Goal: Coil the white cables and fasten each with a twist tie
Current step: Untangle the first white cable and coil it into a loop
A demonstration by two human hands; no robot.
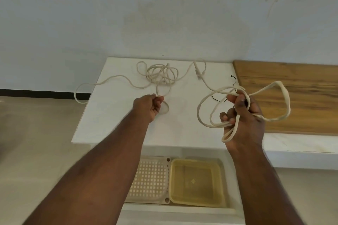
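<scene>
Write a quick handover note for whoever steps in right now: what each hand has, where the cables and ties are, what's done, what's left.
Right hand grips a few loose loops of white cable, held above the white table.
Left hand pinches a strand leading from the tangled cable pile at the table's back.
A thin black twist tie lies on the table behind the right hand.
Done: one coil partly formed.
Left: finish that coil and tie it, then coil and tie the rest. No coil fastened yet.

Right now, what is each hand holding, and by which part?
The right hand grips gathered loops of a white cable at their crossing. The left hand pinches a strand of the tangled cable near its end.
</scene>
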